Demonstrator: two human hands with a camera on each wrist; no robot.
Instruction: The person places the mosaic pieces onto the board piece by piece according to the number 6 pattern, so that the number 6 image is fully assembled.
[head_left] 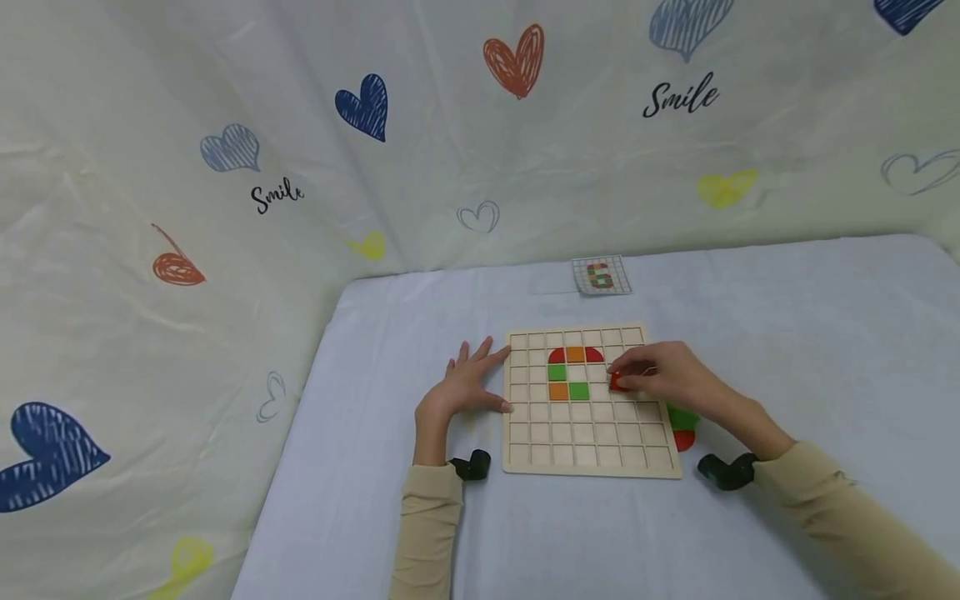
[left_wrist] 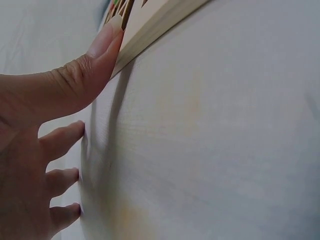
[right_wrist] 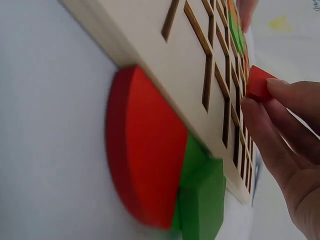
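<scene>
A light wooden grid board [head_left: 592,435] lies on the white-covered table. Set in its squares are red rounded pieces [head_left: 556,356], orange squares [head_left: 558,391] and green squares [head_left: 579,391]. My right hand [head_left: 667,375] pinches a small red block [right_wrist: 259,84] between thumb and fingertips over the board's right side; in the head view the fingers partly cover it. With fingers spread, my left hand [head_left: 467,385] rests beside the left edge. Its thumb [left_wrist: 105,45] touches the board's side, and the other fingertips rest on the cloth.
Beyond the board lies a small pattern card [head_left: 602,276]. By the board's right edge sit a red rounded piece [right_wrist: 150,155] and green pieces [right_wrist: 202,200], partly hidden in the head view. A heart-printed curtain [head_left: 420,183] hangs behind and to the left.
</scene>
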